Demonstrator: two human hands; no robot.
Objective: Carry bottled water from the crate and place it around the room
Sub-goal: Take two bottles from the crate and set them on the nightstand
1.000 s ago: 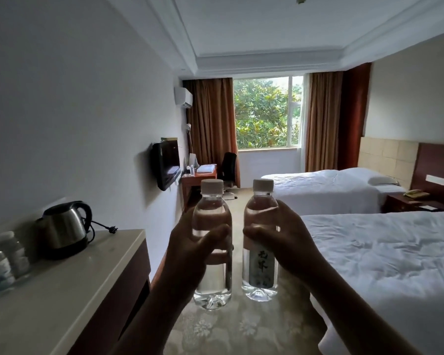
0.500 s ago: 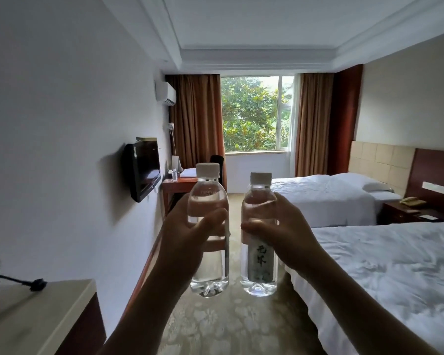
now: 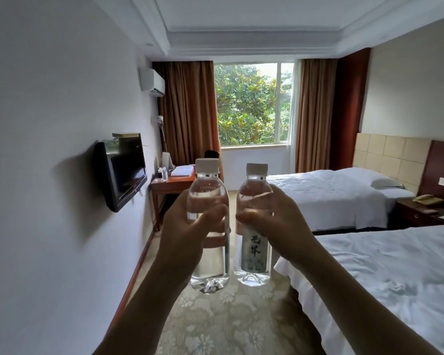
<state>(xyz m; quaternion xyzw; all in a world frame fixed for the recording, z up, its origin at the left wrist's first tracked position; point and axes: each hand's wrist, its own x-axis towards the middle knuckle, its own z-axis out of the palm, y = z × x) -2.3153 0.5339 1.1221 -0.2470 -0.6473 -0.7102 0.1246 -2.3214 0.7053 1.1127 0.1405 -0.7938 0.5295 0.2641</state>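
While I stand in the passage between the wall and the beds, I hold two water bottles upright in front of me, one in each hand. My left hand (image 3: 187, 234) is wrapped around the middle of the left bottle (image 3: 207, 226), with the thumb lying across its front and the fingers curled behind. This bottle is clear, has a white cap, and shows me no label from this side; only a small line of stamped characters is on its shoulder, too faint for me to read. My right hand (image 3: 280, 226) grips the right bottle (image 3: 254, 229) in the same way, the thumb pressed on the front just above the label. The label is pale with two dark brush characters written one above the other, and I cannot read them with certainty. The two bottles are just beside each other, almost touching, and both are in the air above the patterned carpet (image 3: 228, 316).

On my left a black television (image 3: 123, 170) hangs on the wall, and further on a wooden desk (image 3: 172, 183) carries a small bottle and a folded white cloth. On my right are two beds with white covers, the near bed (image 3: 395, 272) and the far bed (image 3: 326, 193). Between them a telephone (image 3: 427, 199) lies on a dark nightstand. Brown curtains (image 3: 190, 111) frame the window (image 3: 251, 103), through which I see green trees.
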